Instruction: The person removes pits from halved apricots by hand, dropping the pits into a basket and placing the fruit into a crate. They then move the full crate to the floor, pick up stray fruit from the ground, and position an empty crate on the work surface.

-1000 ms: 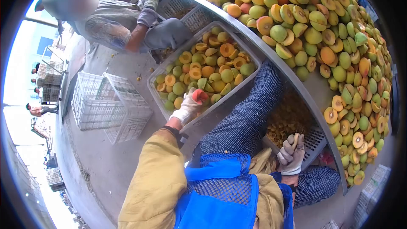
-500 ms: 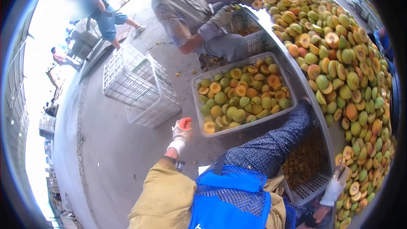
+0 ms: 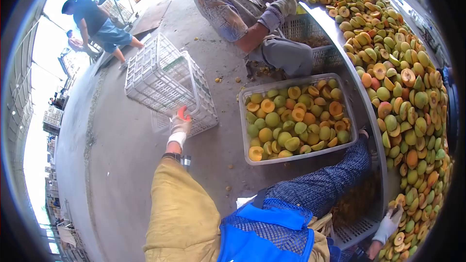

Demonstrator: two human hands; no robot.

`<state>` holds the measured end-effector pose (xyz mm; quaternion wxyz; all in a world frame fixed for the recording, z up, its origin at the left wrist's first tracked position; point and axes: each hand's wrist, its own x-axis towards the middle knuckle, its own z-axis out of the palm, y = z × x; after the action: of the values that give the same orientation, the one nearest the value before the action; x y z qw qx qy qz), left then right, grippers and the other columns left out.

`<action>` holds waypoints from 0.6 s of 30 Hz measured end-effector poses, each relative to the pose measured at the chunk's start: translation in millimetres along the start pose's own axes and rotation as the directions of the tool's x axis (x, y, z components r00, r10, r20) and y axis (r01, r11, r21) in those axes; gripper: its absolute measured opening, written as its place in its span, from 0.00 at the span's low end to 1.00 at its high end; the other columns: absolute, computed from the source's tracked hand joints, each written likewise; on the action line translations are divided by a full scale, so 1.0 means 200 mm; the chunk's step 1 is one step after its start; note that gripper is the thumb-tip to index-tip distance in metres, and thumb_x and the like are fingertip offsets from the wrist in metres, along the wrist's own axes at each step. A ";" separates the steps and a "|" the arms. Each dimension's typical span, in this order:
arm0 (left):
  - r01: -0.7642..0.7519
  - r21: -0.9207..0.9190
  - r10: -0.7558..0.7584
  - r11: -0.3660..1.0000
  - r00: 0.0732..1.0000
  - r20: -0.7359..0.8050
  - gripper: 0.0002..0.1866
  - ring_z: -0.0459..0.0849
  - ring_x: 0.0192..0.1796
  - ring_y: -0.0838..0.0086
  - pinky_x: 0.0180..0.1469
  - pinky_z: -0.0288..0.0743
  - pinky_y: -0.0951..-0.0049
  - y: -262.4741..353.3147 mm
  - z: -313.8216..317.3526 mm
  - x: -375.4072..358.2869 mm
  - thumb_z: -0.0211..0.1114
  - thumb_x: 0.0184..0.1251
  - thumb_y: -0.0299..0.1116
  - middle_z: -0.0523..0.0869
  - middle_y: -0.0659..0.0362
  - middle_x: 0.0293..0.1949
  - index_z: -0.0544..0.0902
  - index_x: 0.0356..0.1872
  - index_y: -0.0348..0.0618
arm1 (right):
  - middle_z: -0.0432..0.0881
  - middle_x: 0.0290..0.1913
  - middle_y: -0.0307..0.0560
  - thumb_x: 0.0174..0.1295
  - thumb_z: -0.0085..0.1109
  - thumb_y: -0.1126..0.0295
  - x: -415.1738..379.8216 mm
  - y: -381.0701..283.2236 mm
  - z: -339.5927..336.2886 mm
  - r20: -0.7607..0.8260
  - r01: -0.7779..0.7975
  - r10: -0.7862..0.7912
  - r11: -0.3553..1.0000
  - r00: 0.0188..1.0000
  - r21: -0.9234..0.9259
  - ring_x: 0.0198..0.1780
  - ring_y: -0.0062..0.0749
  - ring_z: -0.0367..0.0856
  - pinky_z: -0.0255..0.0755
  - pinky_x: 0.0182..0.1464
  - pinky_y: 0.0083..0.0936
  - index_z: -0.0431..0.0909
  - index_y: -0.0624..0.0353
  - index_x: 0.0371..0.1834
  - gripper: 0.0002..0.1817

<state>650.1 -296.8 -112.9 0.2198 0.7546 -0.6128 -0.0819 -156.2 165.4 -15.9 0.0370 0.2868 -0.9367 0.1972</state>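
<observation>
My left hand, in a pale glove with red on the fingers, is stretched forward with thumb and fingers apart. Its fingertips overlap the near lower edge of the upper white plastic crate, one of two stacked and tilted on the floor. My right hand, also gloved, rests at the near edge of the heap of halved yellow-green stone fruit, fingers spread against the halves. Between my legs and the crates stands a translucent tub filled with similar halves, orange flesh showing on some.
A metal table edge runs along my right side. Under it is a grey crate beside brown pits or scraps. Across the tub a seated person in gloves handles fruit. Another person bends on the far left.
My left hand has reached forward and left to the stacked crates. The right hand stays at the fruit heap. My view has shifted, and the far person has turned and bent down.
</observation>
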 end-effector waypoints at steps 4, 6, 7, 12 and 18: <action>0.084 0.226 -0.126 0.970 0.976 0.179 0.31 0.69 0.74 0.48 0.73 0.67 0.54 0.04 0.10 -0.02 0.65 0.66 0.41 0.68 0.44 0.74 0.73 0.72 0.54 | 0.79 0.65 0.59 0.77 0.55 0.64 -0.01 0.21 -0.02 -0.006 0.012 -0.012 0.999 1.000 -0.051 0.66 0.49 0.77 0.69 0.68 0.36 0.72 0.63 0.68 0.22; 0.074 0.254 -0.119 0.964 0.979 0.166 0.33 0.69 0.75 0.47 0.74 0.66 0.54 0.00 0.13 0.01 0.64 0.66 0.43 0.68 0.44 0.75 0.72 0.73 0.55 | 0.79 0.65 0.59 0.77 0.54 0.64 -0.03 0.23 -0.05 0.044 -0.040 0.044 0.996 0.998 -0.079 0.66 0.49 0.77 0.69 0.68 0.36 0.72 0.64 0.68 0.21; 0.066 0.265 -0.111 0.962 0.981 0.162 0.33 0.68 0.75 0.47 0.75 0.65 0.54 -0.02 0.16 0.04 0.64 0.66 0.44 0.68 0.44 0.75 0.71 0.74 0.56 | 0.79 0.65 0.59 0.78 0.54 0.64 -0.04 0.24 -0.05 0.065 -0.070 0.076 0.993 0.995 -0.095 0.66 0.50 0.77 0.70 0.68 0.36 0.72 0.64 0.67 0.21; 0.111 0.344 -0.227 0.932 0.920 0.318 0.35 0.69 0.75 0.46 0.75 0.65 0.52 -0.04 0.17 0.14 0.63 0.66 0.47 0.69 0.43 0.74 0.69 0.76 0.58 | 0.80 0.56 0.59 0.76 0.55 0.63 -0.13 0.27 -0.01 -0.003 0.084 -0.088 0.957 0.996 -0.276 0.59 0.54 0.77 0.70 0.64 0.42 0.76 0.64 0.58 0.16; 0.020 0.195 -0.066 0.981 0.971 0.230 0.16 0.84 0.50 0.42 0.49 0.77 0.46 -0.33 0.26 0.14 0.64 0.66 0.44 0.84 0.41 0.47 0.82 0.50 0.50 | 0.80 0.58 0.58 0.77 0.55 0.59 -0.17 0.28 0.00 -0.045 0.128 -0.147 0.949 0.988 -0.288 0.61 0.54 0.75 0.68 0.65 0.43 0.77 0.62 0.59 0.18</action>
<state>694.9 -326.6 -184.1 0.0702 0.7704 -0.6229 -0.1163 -158.8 225.5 -41.8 0.1224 0.3365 -0.9313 0.0668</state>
